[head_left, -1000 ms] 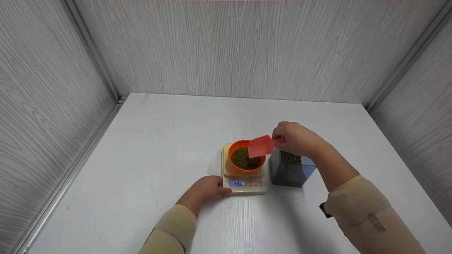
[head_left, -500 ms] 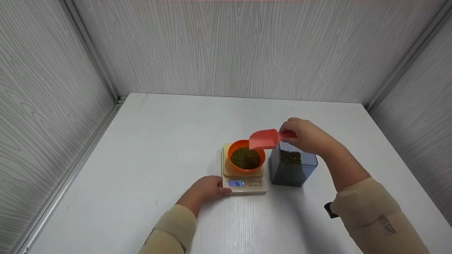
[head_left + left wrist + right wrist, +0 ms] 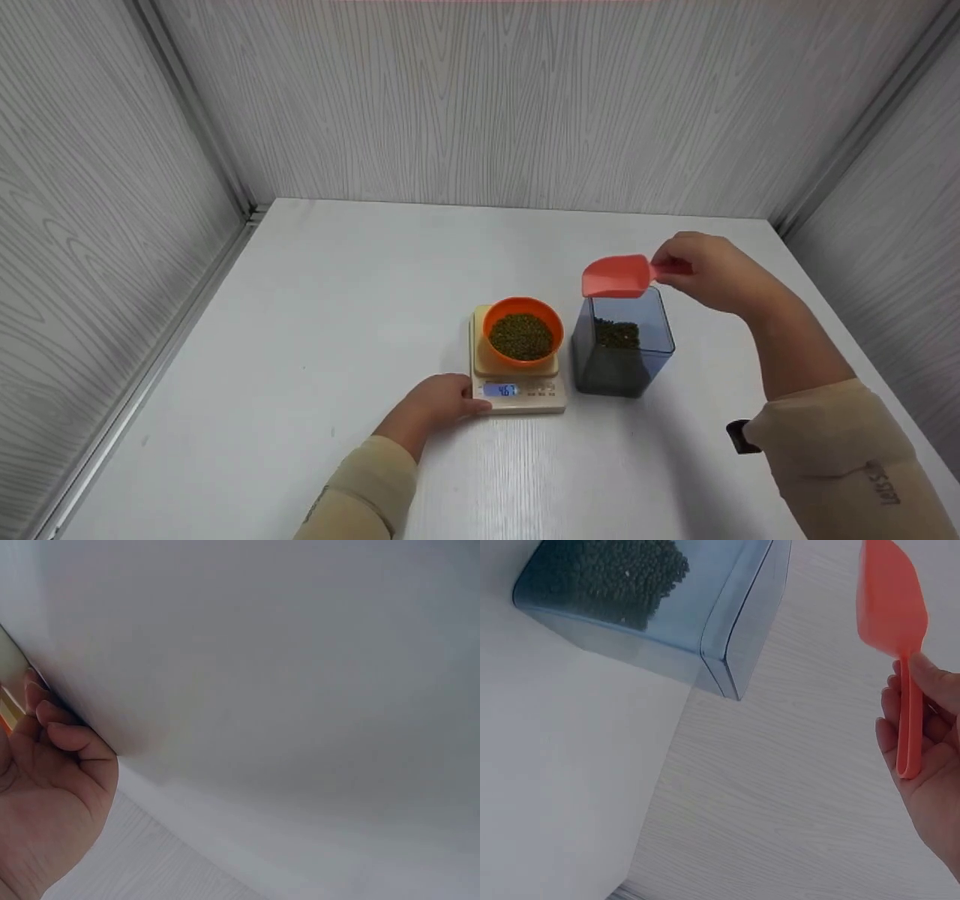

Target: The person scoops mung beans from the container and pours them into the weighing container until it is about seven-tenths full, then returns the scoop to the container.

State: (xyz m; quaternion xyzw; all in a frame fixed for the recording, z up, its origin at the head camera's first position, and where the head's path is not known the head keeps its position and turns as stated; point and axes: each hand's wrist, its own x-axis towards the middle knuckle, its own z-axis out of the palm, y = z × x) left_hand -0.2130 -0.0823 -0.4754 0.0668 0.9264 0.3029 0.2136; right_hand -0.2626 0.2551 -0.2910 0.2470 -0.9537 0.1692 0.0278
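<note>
Since the earlier frame, the coral-red plastic scoop (image 3: 616, 277) has moved right, from above the round orange bowl (image 3: 525, 305) to near the rim of the rectangular transparent blue-grey container (image 3: 611, 375). Dark green granules (image 3: 521, 337) partly fill bowl and container. Bowl rests on the cream digital scale (image 3: 529, 403). Right hand (image 3: 712, 271): grips scoop handle. Left hand (image 3: 441, 397): fingers curled, holding scale's front-left corner. Surface: white tabletop (image 3: 360, 300), enclosed by grey wood-grain panels (image 3: 480, 105).
</note>
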